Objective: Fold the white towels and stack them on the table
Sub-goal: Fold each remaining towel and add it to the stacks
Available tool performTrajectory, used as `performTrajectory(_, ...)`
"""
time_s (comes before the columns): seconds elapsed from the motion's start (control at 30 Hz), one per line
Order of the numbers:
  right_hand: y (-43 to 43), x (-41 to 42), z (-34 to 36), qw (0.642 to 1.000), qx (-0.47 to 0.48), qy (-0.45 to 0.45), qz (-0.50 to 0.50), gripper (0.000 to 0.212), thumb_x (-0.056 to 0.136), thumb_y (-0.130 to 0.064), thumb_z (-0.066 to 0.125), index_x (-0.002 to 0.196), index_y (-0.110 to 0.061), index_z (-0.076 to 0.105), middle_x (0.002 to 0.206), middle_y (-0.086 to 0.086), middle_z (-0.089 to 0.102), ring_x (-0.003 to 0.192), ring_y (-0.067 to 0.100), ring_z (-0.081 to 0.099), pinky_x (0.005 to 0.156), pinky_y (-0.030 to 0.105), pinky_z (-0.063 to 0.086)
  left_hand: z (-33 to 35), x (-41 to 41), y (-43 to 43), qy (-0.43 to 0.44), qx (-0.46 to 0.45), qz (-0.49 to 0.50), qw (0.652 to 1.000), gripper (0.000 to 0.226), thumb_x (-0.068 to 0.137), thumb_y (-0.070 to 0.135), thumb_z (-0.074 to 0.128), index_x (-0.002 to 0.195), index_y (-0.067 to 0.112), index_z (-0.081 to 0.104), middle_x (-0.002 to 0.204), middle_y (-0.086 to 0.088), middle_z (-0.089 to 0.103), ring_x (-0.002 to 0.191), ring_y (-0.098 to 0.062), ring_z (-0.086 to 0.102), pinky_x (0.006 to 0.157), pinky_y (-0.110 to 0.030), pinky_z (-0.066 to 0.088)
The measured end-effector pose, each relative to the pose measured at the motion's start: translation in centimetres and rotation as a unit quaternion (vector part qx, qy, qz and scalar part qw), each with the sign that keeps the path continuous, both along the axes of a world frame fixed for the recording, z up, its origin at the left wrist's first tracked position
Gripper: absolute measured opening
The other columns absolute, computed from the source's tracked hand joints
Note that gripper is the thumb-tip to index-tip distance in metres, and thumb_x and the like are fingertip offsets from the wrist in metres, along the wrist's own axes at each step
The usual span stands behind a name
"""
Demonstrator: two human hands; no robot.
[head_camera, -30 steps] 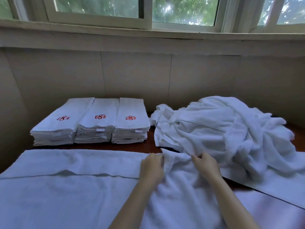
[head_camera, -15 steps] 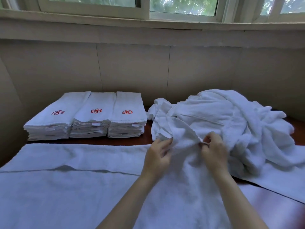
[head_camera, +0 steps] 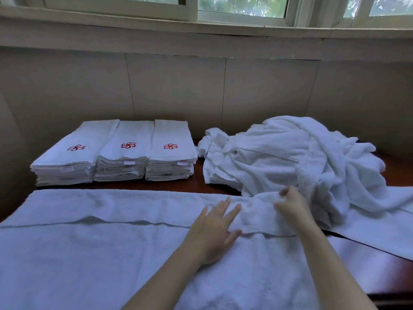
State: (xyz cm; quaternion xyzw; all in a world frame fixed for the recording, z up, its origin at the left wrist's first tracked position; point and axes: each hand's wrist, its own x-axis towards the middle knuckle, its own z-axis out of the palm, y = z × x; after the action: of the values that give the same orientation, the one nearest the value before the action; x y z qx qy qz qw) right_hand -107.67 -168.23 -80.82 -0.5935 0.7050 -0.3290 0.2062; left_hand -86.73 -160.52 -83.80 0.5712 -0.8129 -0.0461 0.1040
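Note:
A large white towel (head_camera: 96,249) lies spread across the near part of the dark wooden table (head_camera: 196,179). My left hand (head_camera: 214,229) rests flat on it with fingers apart, near its far edge. Just to the right, my right hand (head_camera: 290,203) pinches the towel's far right corner, which is rumpled. Behind that corner sits a heap of crumpled white towels (head_camera: 290,157). At the back left stand three stacks of folded white towels (head_camera: 125,153), each with a red flower mark on top.
A beige wall rises right behind the table, with a window sill (head_camera: 201,30) above. Another flat towel (head_camera: 380,231) trails from the heap toward the right edge. Bare wood (head_camera: 384,278) shows at the near right.
Both hands had lifted the towel's corner toward the heap; now the corner lies lower on the table, my left hand has let go and flattened on the towel, and my right still pinches it.

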Motion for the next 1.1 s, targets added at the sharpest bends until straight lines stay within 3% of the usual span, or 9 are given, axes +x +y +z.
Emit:
performTrajectory(0.13, -0.8, -0.8, 1.5, 0.992, -0.116, -0.005, -0.055, 0.036, 0.078, 0.005, 0.049, 0.110, -0.010, 0.054, 0.094, 0.015, 0.058, 0.092, 0.033, 0.056, 0.073, 0.032, 0.038, -0.4, 4.4, 0.3, -0.046, 0.074, 0.129, 0.988, 0.070, 0.093, 0.066, 0.022, 0.151, 0.038, -0.006, 0.159, 0.001, -0.016, 0.147, -0.015, -0.014, 0.115, -0.047, -0.010)
performTrajectory(0.3, -1.2, -0.9, -0.3, 0.995, -0.014, 0.101, -0.006, 0.052, 0.085, 0.000, 0.046, 0.136, -0.011, 0.041, 0.130, 0.019, 0.053, 0.119, 0.037, 0.050, 0.089, 0.040, 0.044, -0.7, 6.7, 0.8, -0.036, 0.084, 0.154, 0.984, 0.070, 0.091, 0.068, 0.023, 0.151, 0.040, 0.002, 0.161, 0.004, -0.007, 0.148, -0.014, -0.005, 0.118, -0.044, -0.003)
performTrajectory(0.5, 0.3, 2.2, 0.1, 0.960, -0.070, 0.224, -0.151, 0.032, 0.083, -0.001, 0.054, 0.115, -0.003, 0.052, 0.129, 0.027, 0.037, 0.111, 0.044, 0.042, 0.087, 0.049, 0.043, 0.0, 12.0, 0.4, -0.008, 0.103, 0.269, 0.958, 0.060, 0.093, 0.067, 0.017, 0.149, 0.045, 0.012, 0.161, 0.004, -0.001, 0.148, -0.018, -0.001, 0.116, -0.051, 0.000)
performTrajectory(0.57, 0.9, 4.8, 0.3, 0.957, -0.137, 0.249, -0.063, 0.032, 0.084, -0.009, 0.060, 0.115, -0.004, 0.057, 0.121, 0.025, 0.047, 0.110, 0.042, 0.043, 0.089, 0.046, 0.040, 0.1, 14.7, 0.6, 0.001, 0.099, 0.315, 0.944, 0.060, 0.094, 0.066, 0.013, 0.149, 0.044, 0.012, 0.161, 0.003, -0.001, 0.148, -0.020, 0.000, 0.116, -0.052, 0.002)
performTrajectory(0.63, 1.3, 7.8, 0.2, 0.954, -0.160, 0.236, 0.093, 0.039, 0.092, -0.028, 0.056, 0.127, -0.009, 0.055, 0.132, 0.021, 0.049, 0.123, 0.039, 0.039, 0.100, 0.045, 0.034, -0.2, 17.1, 1.0, -0.003, 0.095, 0.351, 0.931, 0.060, 0.094, 0.064, 0.013, 0.150, 0.042, 0.009, 0.161, 0.002, -0.003, 0.148, -0.020, -0.001, 0.117, -0.051, 0.002)
performTrajectory(0.73, 1.8, 11.0, -2.0, 0.923, 0.012, 0.294, 0.246, 0.055, 0.098, -0.054, 0.027, 0.149, -0.034, 0.023, 0.160, 0.000, 0.010, 0.146, 0.031, 0.004, 0.115, 0.048, 0.009, -0.3, 20.2, 2.0, -0.001, 0.110, 0.404, 0.908, 0.062, 0.093, 0.066, 0.014, 0.150, 0.043, 0.003, 0.161, 0.004, -0.008, 0.148, -0.019, -0.004, 0.116, -0.052, 0.000)
performTrajectory(0.8, 1.4, 11.4, -3.0, 0.910, 0.073, 0.316, 0.258, 0.056, 0.097, -0.059, 0.017, 0.150, -0.040, 0.013, 0.161, -0.006, -0.001, 0.147, 0.029, -0.005, 0.116, 0.050, 0.000, -0.2, 22.6, 3.0, 0.005, 0.115, 0.445, 0.888, 0.066, 0.092, 0.069, 0.014, 0.150, 0.042, 0.001, 0.161, 0.005, -0.009, 0.148, -0.018, -0.005, 0.115, -0.054, 0.001)
performTrajectory(0.97, 1.5, 12.7, -2.9, 0.917, 0.086, 0.320, 0.220, 0.052, 0.099, -0.050, 0.017, 0.149, -0.037, 0.015, 0.161, -0.002, 0.000, 0.147, 0.033, -0.002, 0.115, 0.057, 0.003, 0.1, 29.3, 7.1, 0.005, 0.112, 0.552, 0.826, 0.071, 0.091, 0.069, 0.013, 0.153, 0.034, 0.002, 0.161, 0.004, -0.007, 0.148, -0.018, -0.004, 0.115, -0.055, 0.004)
performTrajectory(1.1, 3.4, 16.4, -1.9, 0.885, 0.052, 0.325, 0.328, 0.047, 0.097, -0.047, 0.031, 0.140, -0.029, 0.033, 0.151, 0.001, 0.025, 0.141, 0.030, 0.019, 0.110, 0.056, 0.017, 0.6, 31.3, 10.0, -0.031, 0.111, 0.539, 0.834, 0.061, 0.096, 0.060, 0.017, 0.151, 0.035, 0.010, 0.161, 0.001, 0.000, 0.148, -0.021, -0.002, 0.115, -0.055, 0.004)
